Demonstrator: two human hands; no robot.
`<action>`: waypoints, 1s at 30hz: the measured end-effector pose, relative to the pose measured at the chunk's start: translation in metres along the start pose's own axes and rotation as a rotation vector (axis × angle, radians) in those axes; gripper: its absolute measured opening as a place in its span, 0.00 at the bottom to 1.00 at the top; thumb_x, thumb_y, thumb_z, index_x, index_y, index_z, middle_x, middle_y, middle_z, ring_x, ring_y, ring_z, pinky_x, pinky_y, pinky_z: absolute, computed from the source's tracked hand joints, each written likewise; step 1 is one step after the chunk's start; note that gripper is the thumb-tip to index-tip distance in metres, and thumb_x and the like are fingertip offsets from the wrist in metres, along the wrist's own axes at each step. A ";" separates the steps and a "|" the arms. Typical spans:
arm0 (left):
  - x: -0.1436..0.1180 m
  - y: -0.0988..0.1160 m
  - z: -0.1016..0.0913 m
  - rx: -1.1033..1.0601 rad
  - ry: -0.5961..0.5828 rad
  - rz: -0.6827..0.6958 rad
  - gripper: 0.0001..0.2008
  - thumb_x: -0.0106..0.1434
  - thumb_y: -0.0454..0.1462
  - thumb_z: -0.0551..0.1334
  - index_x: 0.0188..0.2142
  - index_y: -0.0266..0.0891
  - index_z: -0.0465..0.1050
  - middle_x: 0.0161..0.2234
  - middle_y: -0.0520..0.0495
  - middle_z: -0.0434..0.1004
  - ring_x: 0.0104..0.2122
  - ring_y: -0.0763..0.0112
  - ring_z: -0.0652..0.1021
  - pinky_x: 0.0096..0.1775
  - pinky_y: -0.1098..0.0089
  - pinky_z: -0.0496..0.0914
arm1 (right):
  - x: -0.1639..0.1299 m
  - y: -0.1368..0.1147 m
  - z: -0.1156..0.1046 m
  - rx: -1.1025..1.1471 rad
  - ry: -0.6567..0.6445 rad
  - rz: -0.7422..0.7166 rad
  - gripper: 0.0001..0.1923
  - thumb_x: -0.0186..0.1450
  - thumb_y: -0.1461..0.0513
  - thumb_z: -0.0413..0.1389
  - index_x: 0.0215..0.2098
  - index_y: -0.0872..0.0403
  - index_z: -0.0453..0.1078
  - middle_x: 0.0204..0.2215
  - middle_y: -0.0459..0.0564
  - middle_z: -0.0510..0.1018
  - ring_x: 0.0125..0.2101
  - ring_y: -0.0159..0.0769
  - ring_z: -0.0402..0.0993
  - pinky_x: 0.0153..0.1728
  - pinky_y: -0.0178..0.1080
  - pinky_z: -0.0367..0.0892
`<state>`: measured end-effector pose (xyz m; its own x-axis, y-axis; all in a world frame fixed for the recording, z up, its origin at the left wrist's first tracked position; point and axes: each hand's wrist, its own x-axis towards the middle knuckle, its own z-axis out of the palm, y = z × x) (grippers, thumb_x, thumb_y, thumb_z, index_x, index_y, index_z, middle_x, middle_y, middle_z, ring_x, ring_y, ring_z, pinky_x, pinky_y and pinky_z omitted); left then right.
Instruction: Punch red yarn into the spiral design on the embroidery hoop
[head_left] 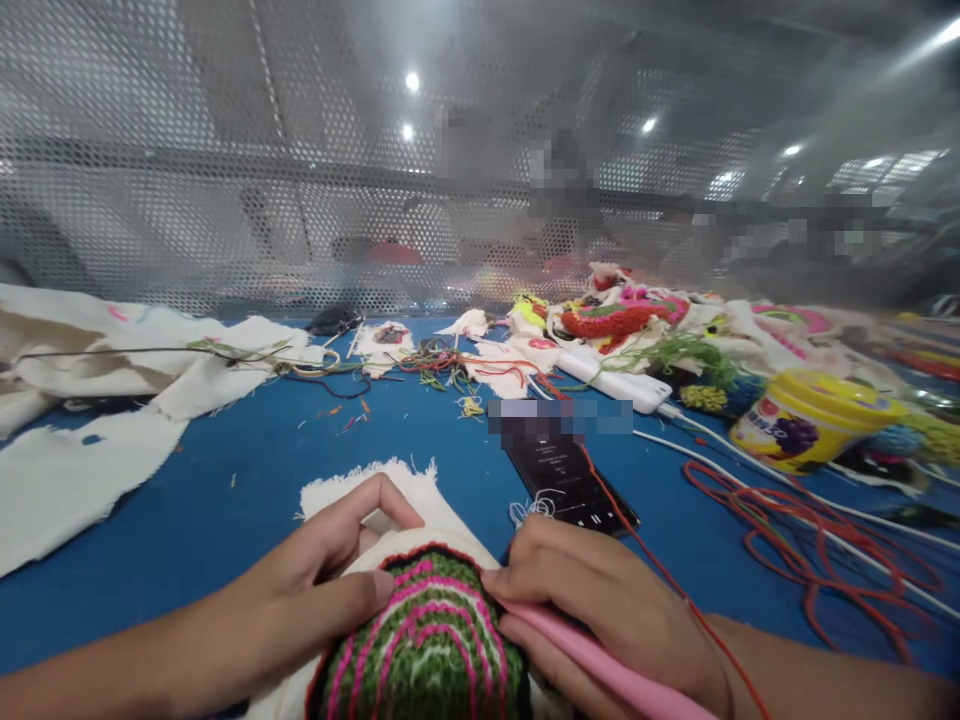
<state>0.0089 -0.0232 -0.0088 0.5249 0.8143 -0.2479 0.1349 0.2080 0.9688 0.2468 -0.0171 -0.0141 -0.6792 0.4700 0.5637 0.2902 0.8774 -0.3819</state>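
Low in the middle lies a cream cloth worked with a domed pattern of green, pink and white yarn loops (435,635), edged in dark and red. My left hand (315,585) grips the cloth's upper left part, its thumb on the loops and the other fingers bent at the frayed edge. In my right hand (615,590) is a punch needle with a pink handle (592,650), held like a pen against the pattern's right edge. Its tip is hidden by my fingers. A strand of red yarn (649,555) runs over my right wrist toward the back.
Beyond my right hand lies a phone (559,475) with a lit screen. A white power strip (615,380), white cables, tangled red yarn (817,540) and a yellow tub (795,420) are on the right. Cream cloth (97,470) covers the left. A perforated screen (225,170) stands behind.
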 end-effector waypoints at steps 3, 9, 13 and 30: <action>0.000 0.000 -0.002 0.104 -0.047 0.001 0.16 0.61 0.49 0.57 0.42 0.42 0.62 0.35 0.50 0.73 0.35 0.66 0.74 0.36 0.70 0.69 | -0.001 0.002 0.001 -0.002 -0.004 -0.014 0.05 0.65 0.66 0.51 0.39 0.58 0.67 0.25 0.50 0.73 0.27 0.30 0.67 0.27 0.31 0.63; 0.002 0.008 0.000 0.330 0.031 0.091 0.18 0.62 0.47 0.58 0.50 0.47 0.66 0.48 0.51 0.71 0.48 0.63 0.70 0.47 0.73 0.66 | 0.001 0.002 0.002 0.068 -0.079 0.122 0.05 0.65 0.61 0.51 0.36 0.56 0.66 0.27 0.48 0.73 0.27 0.29 0.68 0.28 0.30 0.63; 0.003 0.012 0.005 0.259 0.041 0.073 0.16 0.61 0.47 0.58 0.47 0.46 0.71 0.47 0.51 0.73 0.48 0.63 0.72 0.48 0.73 0.66 | 0.003 0.000 -0.002 0.065 -0.056 0.178 0.08 0.62 0.67 0.50 0.25 0.54 0.59 0.20 0.44 0.68 0.22 0.27 0.63 0.24 0.30 0.60; 0.000 0.009 0.008 0.084 0.090 0.104 0.13 0.59 0.44 0.61 0.43 0.46 0.76 0.42 0.52 0.79 0.42 0.63 0.77 0.45 0.70 0.70 | -0.003 -0.008 -0.007 0.186 0.136 0.337 0.10 0.58 0.65 0.48 0.20 0.53 0.54 0.16 0.41 0.63 0.18 0.27 0.58 0.21 0.31 0.52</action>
<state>0.0173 -0.0256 -0.0002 0.4624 0.8754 -0.1412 0.1559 0.0766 0.9848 0.2510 -0.0247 -0.0077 -0.4681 0.7475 0.4712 0.3462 0.6458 -0.6806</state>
